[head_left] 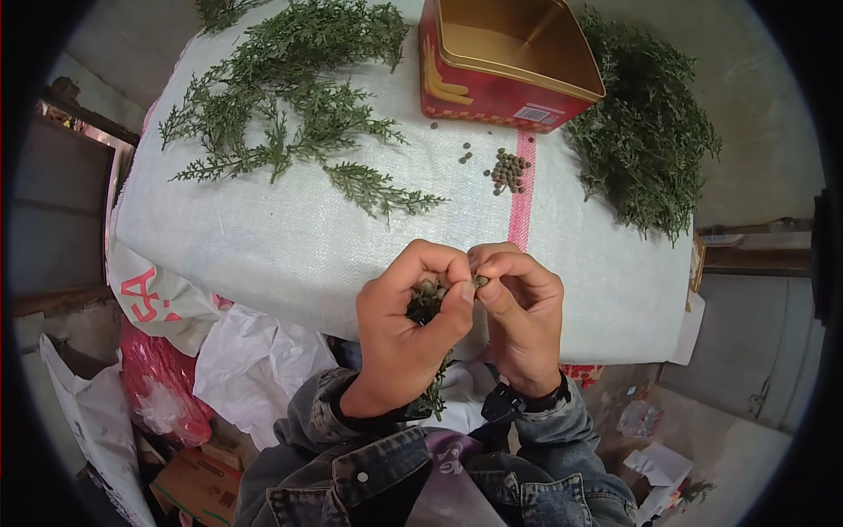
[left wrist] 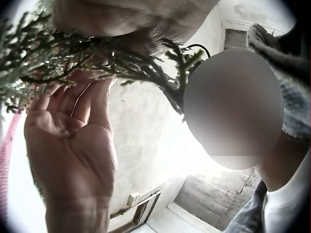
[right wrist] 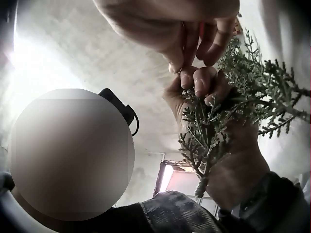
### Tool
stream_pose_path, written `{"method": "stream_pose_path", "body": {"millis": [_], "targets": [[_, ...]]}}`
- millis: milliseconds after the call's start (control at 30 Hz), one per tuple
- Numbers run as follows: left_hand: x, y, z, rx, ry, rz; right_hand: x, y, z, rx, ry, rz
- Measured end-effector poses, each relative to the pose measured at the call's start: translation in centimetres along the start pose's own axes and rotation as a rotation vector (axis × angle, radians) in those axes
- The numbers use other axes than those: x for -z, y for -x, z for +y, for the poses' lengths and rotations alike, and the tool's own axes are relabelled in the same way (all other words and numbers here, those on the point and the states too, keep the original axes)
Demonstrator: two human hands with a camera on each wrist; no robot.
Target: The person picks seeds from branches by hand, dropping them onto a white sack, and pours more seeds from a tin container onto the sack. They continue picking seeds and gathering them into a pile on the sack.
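My left hand (head_left: 404, 329) curls round a green cypress sprig (right wrist: 206, 131), whose scaly branchlets stick out past the fingers in the right wrist view. Thumb and fingertips of my right hand (head_left: 527, 321) pinch a small round seed cone (head_left: 480, 282), right at the left thumb tip. The two hands meet fingertip to fingertip above the near edge of a white woven sack (head_left: 290, 228). A small pile of brownish round cones (head_left: 507, 172) lies on the sack beyond the hands, with a few scattered singly around it.
A red tin box (head_left: 492, 92) with a gold inside stands open at the back. Cypress branches (head_left: 299, 79) spread over the sack's left side, and a dense bunch (head_left: 645, 127) lies at the right. Below left are a white plastic bag (head_left: 259, 364) and a cardboard box (head_left: 198, 483).
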State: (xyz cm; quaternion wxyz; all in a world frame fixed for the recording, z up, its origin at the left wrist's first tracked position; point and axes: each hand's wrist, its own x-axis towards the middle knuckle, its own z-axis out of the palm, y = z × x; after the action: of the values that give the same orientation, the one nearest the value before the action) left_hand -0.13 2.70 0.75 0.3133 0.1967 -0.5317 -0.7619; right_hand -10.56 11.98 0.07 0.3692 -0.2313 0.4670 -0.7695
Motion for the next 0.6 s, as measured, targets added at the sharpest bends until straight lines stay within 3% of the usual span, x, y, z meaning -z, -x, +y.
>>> {"method": "stream_pose_path", "body": {"millis": [600], "targets": [[0.35, -0.15, -0.07, 0.051, 0.015, -0.04, -0.41, 0.23, -0.82, 0.027, 0.18, 0.038]]}}
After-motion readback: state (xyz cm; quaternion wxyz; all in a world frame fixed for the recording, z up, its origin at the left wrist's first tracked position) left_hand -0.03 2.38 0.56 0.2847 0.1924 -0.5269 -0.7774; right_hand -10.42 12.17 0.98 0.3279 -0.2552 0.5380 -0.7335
